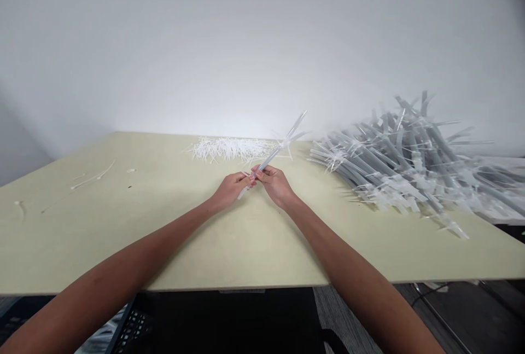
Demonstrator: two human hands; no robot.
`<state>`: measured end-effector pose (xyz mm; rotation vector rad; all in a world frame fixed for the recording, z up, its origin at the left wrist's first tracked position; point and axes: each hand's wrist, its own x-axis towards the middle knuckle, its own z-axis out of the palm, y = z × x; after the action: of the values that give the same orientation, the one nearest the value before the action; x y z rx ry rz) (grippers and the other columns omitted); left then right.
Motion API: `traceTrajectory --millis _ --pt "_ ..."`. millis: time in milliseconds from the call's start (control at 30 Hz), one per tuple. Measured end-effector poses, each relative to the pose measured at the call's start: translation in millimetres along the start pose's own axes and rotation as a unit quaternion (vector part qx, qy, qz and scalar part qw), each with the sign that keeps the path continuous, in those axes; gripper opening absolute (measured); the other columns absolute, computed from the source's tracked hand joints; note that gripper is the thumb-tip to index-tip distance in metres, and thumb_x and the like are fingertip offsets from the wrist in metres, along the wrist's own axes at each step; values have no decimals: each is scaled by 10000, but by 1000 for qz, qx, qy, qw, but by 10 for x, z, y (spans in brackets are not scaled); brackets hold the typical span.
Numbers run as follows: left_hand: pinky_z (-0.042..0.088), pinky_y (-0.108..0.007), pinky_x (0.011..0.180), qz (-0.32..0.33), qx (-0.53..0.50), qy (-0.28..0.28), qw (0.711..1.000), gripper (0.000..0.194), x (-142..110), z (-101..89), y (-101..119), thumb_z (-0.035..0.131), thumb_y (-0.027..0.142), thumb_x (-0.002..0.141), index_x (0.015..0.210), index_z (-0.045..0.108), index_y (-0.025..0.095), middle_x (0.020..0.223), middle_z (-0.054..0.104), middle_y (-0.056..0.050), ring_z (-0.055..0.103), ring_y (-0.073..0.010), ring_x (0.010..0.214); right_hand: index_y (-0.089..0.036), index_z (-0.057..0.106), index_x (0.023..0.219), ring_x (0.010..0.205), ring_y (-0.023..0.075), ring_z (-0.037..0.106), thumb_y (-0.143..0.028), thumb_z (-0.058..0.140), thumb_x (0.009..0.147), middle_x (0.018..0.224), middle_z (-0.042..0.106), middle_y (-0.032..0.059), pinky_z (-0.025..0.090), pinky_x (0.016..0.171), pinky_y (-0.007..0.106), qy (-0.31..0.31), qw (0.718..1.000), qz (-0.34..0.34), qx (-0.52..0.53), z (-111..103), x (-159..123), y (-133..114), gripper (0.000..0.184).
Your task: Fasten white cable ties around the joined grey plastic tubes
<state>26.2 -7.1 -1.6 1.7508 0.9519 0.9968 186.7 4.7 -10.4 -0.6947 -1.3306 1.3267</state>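
1. Head view is looking down across the bench (229, 255), with two bare forearms reaching out over it and the hands coming together near its middle.
2. The left hand (232, 190) is closed and gripping the lower part of a slim gray plastic tube (266, 161), with a pale end of the tube poking out just below that hand.
3. The right hand (274, 185) is also closed, gripping the same tube right beside the left hand, and the two hands are touching.
4. That tube is tilting up and away to the right above the bench, with white cable ties (286, 143) sticking out around its far part.
5. A low pile of white plastic ties (229, 149) is lying near the far edge of the bench, just behind the hands.
6. A large heap of gray tubes (402, 162), tangled with white ties, is sitting on the right side of the bench and spreading past its right edge, well apart from the right hand.
7. A few loose white strips (92, 177) are lying on the left side of the bench.
8. A black keyboard (133, 329) is showing below the near edge of the bench at the left, and gray carpet (340, 315) is showing below that edge toward the right.
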Motion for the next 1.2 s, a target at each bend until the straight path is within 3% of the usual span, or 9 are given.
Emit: traceTrajectory --millis 200,467,767,1000,1200 --pt "417 -269 675 -13 -33 -7 999 461 14 9 -3 496 568 788 796 651 134 841 644 -66 568 -176 762 -142 637 866 615 121 532 -303 707 725 686 598 -3 441 667 322 11 999 -21 30 44 -16 -47 225" --pt "443 -293 719 -28 -77 -21 996 467 -10 14 31 517 561 782 814 651 115 842 640 -92 570 -170 753 -165 645 842 576 124 494 -361 730 666 650 575 -4 418 650 331 10 999 -14 34 83 -47 -109 277" --pt "424 -267 639 -24 -58 -14 998 484 -33 31 36 477 580 803 818 637 123 792 631 -67 559 -144 687 -171 643 852 559 131 505 -409 701 687 637 577 0 432 633 333 9 1000 -11 12 94 -53 -127 295" --pt "401 -260 665 -2 50 94 994 425 17 -11 -54 457 554 814 796 612 159 784 637 -28 564 -155 726 -172 677 832 718 139 565 -393 709 686 739 629 6 440 779 321 42 998 -23 -45 36 -4 -50 268" --pt "391 -261 636 28 144 147 978 322 37 -41 -64 459 460 835 720 558 176 728 622 -12 561 -153 688 -131 625 920 748 130 593 -353 592 835 839 629 23 501 725 324 67 992 0 -104 6 9 12 241"
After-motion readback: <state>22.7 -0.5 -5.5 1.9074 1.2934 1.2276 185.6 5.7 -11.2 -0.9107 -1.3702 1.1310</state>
